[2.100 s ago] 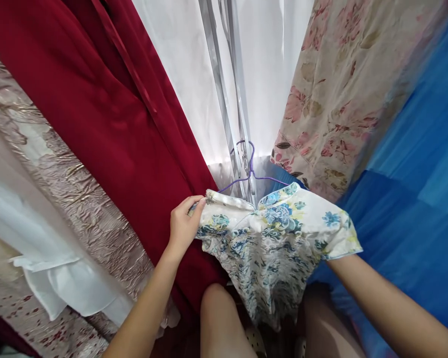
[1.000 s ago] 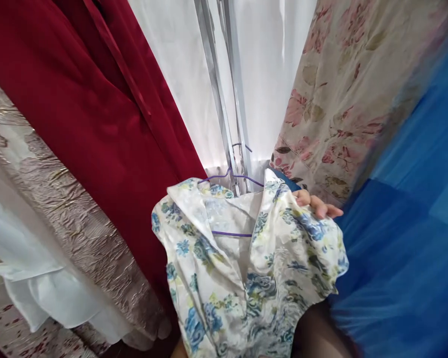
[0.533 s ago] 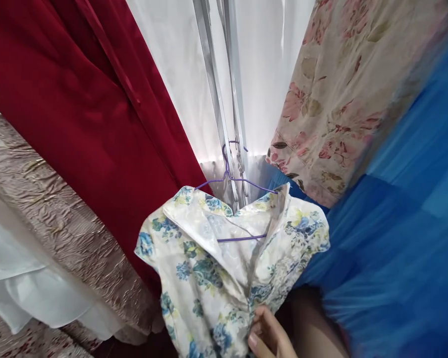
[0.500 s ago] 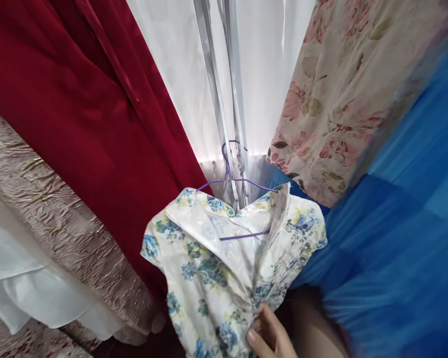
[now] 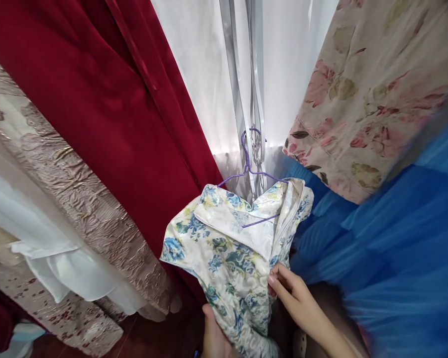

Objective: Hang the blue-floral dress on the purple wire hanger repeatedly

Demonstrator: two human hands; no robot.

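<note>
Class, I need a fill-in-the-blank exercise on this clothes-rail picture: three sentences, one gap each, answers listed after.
1. The flowered dress hangs on a thin wire hanger coloured ______.
2. To the left of that dress hangs a plain cloth coloured ______.
3. The right hand touches the dress at its open front edge, while the left hand holds it from ______.

Missing words: purple; red; below

**Bright backlight, blurred right edge**

Daylight is glowing through the white curtain [image 5: 201,74] at top centre, washing out its folds. The metal rail [image 5: 246,99] is glinting. The blue fabric [image 5: 403,258] at right is smearing with motion blur. Lower corners are falling into shadow; edges are bending wide.
</note>
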